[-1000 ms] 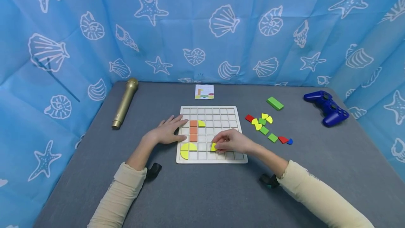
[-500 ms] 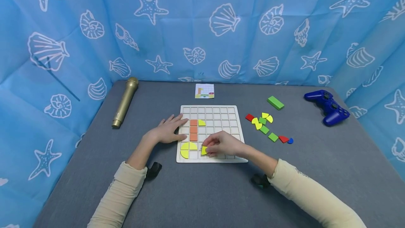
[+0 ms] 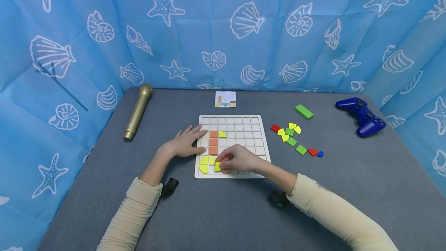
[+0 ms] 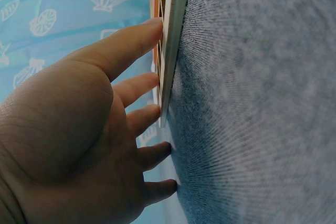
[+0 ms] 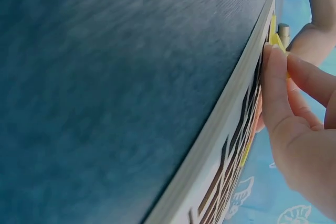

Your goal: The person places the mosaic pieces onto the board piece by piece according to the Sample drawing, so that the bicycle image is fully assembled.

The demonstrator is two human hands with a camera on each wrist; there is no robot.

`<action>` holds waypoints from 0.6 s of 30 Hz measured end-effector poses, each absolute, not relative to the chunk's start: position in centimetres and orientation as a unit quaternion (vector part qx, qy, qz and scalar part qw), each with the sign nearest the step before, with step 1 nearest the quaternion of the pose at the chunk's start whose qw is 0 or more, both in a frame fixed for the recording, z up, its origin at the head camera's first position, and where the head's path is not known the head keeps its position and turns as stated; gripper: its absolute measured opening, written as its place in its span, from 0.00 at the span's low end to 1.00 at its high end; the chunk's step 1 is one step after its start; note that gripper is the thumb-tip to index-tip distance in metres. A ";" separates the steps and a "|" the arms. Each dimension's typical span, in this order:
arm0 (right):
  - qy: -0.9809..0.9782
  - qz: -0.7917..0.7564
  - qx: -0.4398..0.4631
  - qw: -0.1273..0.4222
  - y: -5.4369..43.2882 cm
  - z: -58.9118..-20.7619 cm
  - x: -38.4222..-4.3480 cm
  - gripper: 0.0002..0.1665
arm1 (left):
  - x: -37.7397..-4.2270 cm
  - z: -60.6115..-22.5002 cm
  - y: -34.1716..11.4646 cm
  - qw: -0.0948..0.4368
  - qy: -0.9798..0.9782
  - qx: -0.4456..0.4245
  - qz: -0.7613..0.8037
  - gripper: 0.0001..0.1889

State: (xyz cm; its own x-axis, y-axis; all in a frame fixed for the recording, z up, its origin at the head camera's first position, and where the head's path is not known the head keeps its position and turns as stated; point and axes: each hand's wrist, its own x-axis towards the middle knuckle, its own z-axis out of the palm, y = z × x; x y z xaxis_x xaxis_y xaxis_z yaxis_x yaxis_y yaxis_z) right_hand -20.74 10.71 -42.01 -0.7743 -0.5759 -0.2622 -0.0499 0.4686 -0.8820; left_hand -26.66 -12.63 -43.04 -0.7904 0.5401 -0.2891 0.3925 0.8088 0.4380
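Observation:
A pale wooden grid board lies flat on the grey table. My left hand spreads its fingers over the board's left edge; in the left wrist view its thumb and two fingertips touch the rim while the other fingertips rest on the cloth. Between thumb and fingers, my right hand pinches a yellow quarter-circle tile over the lower left cells. Right beside that tile are several yellow quarter-circle tiles in the board. Above them, orange square tiles form a column, with one yellow tile at its upper right.
Loose red, green, yellow and blue tiles lie right of the board. Behind them is a green block, and farther right a blue game controller. A pattern card lies behind the board. At left rests a gold microphone.
My right hand has moved left across the board with the yellow tile, up to the yellow tiles at lower left. My left hand has stayed in place.

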 end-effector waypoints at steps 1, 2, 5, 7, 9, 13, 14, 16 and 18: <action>0.812 -0.478 -0.190 0.275 10.6 -41.9 -20.7 0.08 | -26.7 -43.0 -12.6 0.204 0.929 0.251 0.180 0.37; 0.813 -0.478 -0.188 0.275 10.4 -41.9 -20.6 0.08 | -26.7 -43.0 -12.6 0.204 0.929 0.251 0.180 0.37; 0.812 -0.480 -0.181 0.278 10.0 -41.9 -20.5 0.08 | -26.6 -43.0 -12.6 0.204 0.929 0.252 0.182 0.37; 0.812 -0.479 -0.181 0.280 9.8 -41.9 -20.5 0.08 | -26.6 -43.0 -12.6 0.203 0.928 0.252 0.182 0.37; 0.812 -0.478 -0.182 0.282 9.7 -41.9 -20.5 0.09 | -26.6 -43.0 -12.6 0.203 0.928 0.253 0.183 0.37; 0.819 -0.466 -0.190 0.277 9.7 -41.8 -20.4 0.10 | -26.6 -43.0 -12.6 0.203 0.928 0.253 0.183 0.37; 0.822 -0.461 -0.193 0.273 9.8 -41.8 -20.5 0.10 | -26.6 -43.0 -12.6 0.203 0.928 0.253 0.183 0.37; 0.829 -0.452 -0.194 0.266 9.9 -41.8 -20.5 0.10 | -26.6 -43.0 -12.6 0.203 0.928 0.253 0.183 0.37; 0.834 -0.446 -0.194 0.261 10.1 -41.8 -20.6 0.09 | -26.6 -43.0 -12.6 0.204 0.928 0.253 0.182 0.37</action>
State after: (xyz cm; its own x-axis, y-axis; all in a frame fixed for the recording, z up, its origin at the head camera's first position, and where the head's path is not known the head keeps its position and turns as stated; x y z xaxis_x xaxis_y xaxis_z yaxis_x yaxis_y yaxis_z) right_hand -20.61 10.06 -41.85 -0.7882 -0.5570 -0.2616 -0.0917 0.5267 -0.8451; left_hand -26.63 -12.60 -43.00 -0.7886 0.5436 -0.2874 0.3952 0.8062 0.4404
